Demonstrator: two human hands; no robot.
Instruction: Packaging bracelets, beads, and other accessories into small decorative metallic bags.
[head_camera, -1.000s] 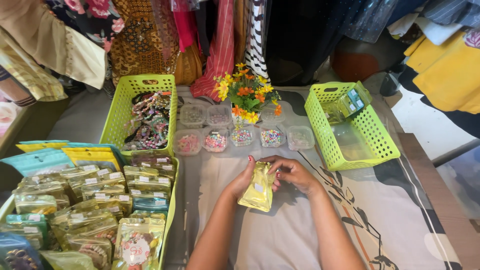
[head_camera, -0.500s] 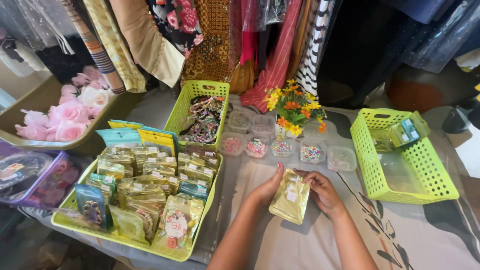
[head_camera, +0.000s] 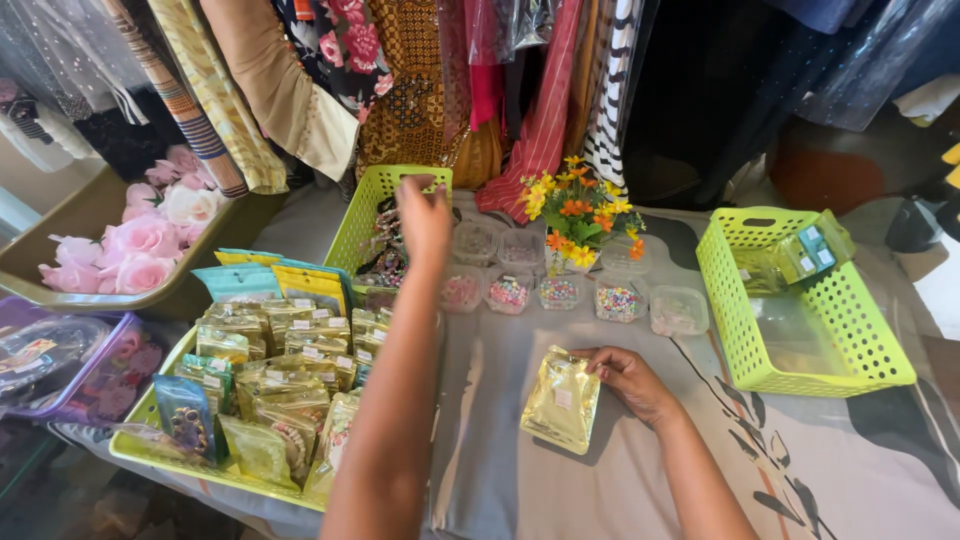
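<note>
My left hand (head_camera: 423, 218) is stretched out over the green basket (head_camera: 368, 203) of dark jewellery at the back, fingers bent downward and holding nothing I can see. My right hand (head_camera: 627, 378) rests on the cloth and pinches the upper right corner of a small yellow zip pouch (head_camera: 562, 398) that lies flat on the table. A green tray (head_camera: 150, 458) packed with several similar pouches sits to the left, under my left forearm.
Small clear tubs of beads (head_camera: 558, 292) stand in a row behind a bunch of orange and yellow flowers (head_camera: 577, 208). A green basket (head_camera: 840, 330) holds a clear box at the right. Pink fabric roses (head_camera: 140, 240) lie far left. Clothes hang along the back.
My left hand has let go of the yellow pouch and reached forward to the back basket. The pouch now lies flat on the table under my right hand. The view has shifted left.
</note>
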